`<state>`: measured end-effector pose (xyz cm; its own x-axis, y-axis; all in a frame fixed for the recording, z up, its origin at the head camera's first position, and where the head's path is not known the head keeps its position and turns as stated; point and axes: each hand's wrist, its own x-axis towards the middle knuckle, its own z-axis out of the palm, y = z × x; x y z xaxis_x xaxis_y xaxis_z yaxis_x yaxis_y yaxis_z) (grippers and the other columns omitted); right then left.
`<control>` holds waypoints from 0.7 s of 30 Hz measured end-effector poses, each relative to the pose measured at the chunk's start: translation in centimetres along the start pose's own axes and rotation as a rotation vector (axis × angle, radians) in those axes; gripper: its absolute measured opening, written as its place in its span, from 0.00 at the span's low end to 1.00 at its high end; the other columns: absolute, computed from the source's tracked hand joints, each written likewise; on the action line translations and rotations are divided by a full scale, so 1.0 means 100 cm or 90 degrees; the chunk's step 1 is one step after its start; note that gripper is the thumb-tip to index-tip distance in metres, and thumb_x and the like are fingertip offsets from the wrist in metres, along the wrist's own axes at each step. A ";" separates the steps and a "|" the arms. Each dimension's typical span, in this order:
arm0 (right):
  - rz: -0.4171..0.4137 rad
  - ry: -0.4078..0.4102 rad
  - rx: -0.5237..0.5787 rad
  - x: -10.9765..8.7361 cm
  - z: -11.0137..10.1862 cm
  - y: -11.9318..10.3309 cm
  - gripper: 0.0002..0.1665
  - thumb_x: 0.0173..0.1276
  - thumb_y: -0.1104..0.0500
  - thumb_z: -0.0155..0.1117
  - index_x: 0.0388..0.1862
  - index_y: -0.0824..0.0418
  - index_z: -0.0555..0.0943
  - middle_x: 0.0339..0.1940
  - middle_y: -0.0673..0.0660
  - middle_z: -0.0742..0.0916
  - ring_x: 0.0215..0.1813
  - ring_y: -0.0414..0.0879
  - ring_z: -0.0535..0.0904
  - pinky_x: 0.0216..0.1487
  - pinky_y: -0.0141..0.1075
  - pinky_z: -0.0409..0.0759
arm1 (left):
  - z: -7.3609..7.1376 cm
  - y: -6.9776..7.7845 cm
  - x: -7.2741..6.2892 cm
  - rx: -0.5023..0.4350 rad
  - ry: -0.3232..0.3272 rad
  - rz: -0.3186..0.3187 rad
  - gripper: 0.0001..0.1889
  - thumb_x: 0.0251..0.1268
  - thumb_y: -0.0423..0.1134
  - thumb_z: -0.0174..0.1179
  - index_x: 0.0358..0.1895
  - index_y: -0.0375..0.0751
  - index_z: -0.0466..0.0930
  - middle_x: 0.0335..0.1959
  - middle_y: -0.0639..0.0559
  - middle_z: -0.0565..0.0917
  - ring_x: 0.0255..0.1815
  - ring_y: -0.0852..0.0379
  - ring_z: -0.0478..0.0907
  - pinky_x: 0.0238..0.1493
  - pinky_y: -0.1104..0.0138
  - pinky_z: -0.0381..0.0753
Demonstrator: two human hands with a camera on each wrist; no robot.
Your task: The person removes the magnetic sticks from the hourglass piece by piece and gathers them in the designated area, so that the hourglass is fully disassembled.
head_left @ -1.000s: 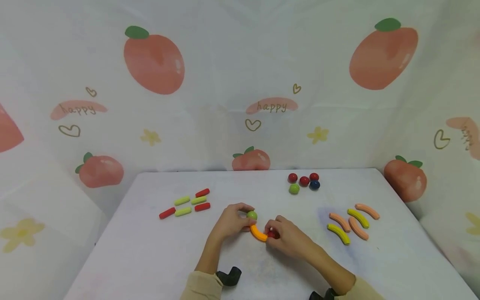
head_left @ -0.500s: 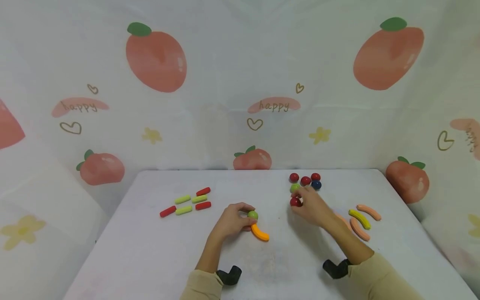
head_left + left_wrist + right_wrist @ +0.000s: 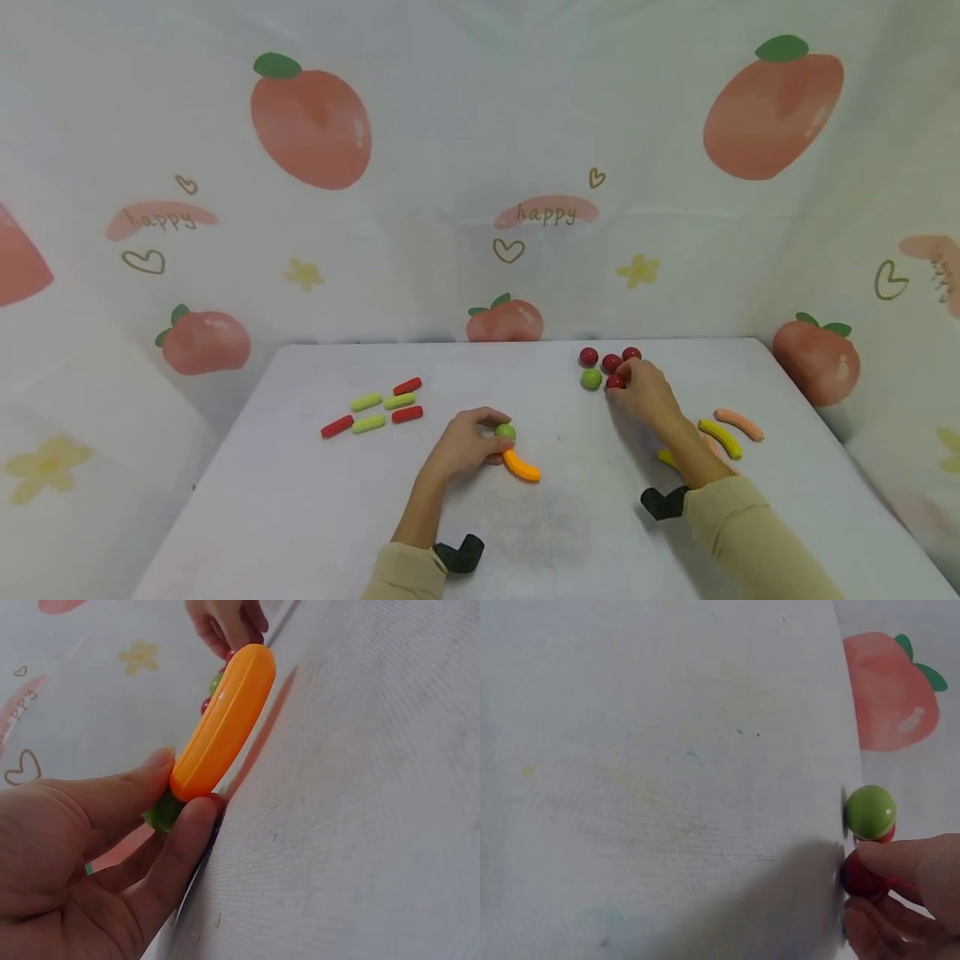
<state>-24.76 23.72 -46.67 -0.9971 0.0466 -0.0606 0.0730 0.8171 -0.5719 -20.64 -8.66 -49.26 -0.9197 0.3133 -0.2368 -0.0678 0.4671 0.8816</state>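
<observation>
My left hand (image 3: 467, 443) holds a green ball (image 3: 506, 432) at mid-table. An orange curved rod (image 3: 522, 467) extends from the ball, its near end between my thumb and fingertip in the left wrist view. The rod's other end is free. At the back right, my right hand (image 3: 649, 395) pinches a red ball (image 3: 864, 874) between thumb and fingers. That ball is just beside another green ball (image 3: 870, 812); whether they touch I cannot tell. More red balls (image 3: 588, 357) lie behind it. The blue ball seen earlier is hidden by my right hand.
Short red rods (image 3: 407, 414) and light green rods (image 3: 368, 424) lie at the left. On the right are curved pink rods (image 3: 738, 424) and curved yellow rods (image 3: 721, 438), partly covered by my right forearm. A printed cloth (image 3: 420, 250) hangs behind the white table (image 3: 285, 517).
My right hand has left the free end of the orange curved rod and carried the red ball to the back right, beside the other balls. My left hand has stayed in place.
</observation>
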 end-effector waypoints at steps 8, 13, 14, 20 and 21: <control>-0.039 0.050 -0.049 -0.021 -0.005 -0.014 0.29 0.67 0.55 0.71 0.62 0.68 0.76 0.56 0.70 0.78 0.54 0.62 0.78 0.61 0.58 0.82 | -0.002 0.001 0.002 0.002 -0.008 -0.008 0.19 0.65 0.45 0.70 0.58 0.50 0.83 0.58 0.47 0.81 0.36 0.58 0.84 0.41 0.68 0.89; -0.154 -0.006 -0.023 -0.052 0.004 -0.042 0.20 0.67 0.56 0.72 0.54 0.64 0.81 0.48 0.62 0.85 0.48 0.53 0.80 0.53 0.50 0.85 | -0.006 0.003 0.003 -0.017 -0.015 -0.011 0.18 0.67 0.44 0.68 0.58 0.47 0.83 0.58 0.45 0.81 0.34 0.58 0.84 0.42 0.68 0.89; -0.169 -0.036 -0.018 -0.059 0.011 -0.049 0.19 0.66 0.56 0.73 0.52 0.62 0.82 0.47 0.59 0.86 0.47 0.51 0.81 0.52 0.47 0.86 | -0.006 0.003 0.003 -0.019 -0.016 -0.011 0.18 0.67 0.44 0.68 0.58 0.47 0.83 0.58 0.45 0.81 0.33 0.58 0.85 0.41 0.68 0.89; -0.215 -0.179 0.002 -0.081 0.056 -0.080 0.17 0.62 0.50 0.77 0.46 0.56 0.85 0.37 0.48 0.84 0.41 0.41 0.75 0.47 0.36 0.82 | -0.005 0.002 0.002 -0.010 -0.017 -0.003 0.18 0.66 0.44 0.69 0.58 0.47 0.83 0.57 0.45 0.82 0.33 0.58 0.84 0.42 0.68 0.89; -0.224 -0.182 -0.002 -0.082 0.062 -0.083 0.17 0.61 0.50 0.78 0.45 0.56 0.85 0.36 0.47 0.84 0.40 0.41 0.75 0.46 0.35 0.82 | -0.004 0.001 0.002 -0.009 -0.016 -0.001 0.18 0.66 0.44 0.69 0.57 0.47 0.83 0.56 0.45 0.82 0.34 0.58 0.84 0.42 0.67 0.89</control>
<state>-17.01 13.02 -46.53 -0.9151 -0.3938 -0.0866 -0.2695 0.7571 -0.5951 -20.99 -8.91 -49.03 -0.9096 0.3331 -0.2484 -0.0750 0.4563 0.8867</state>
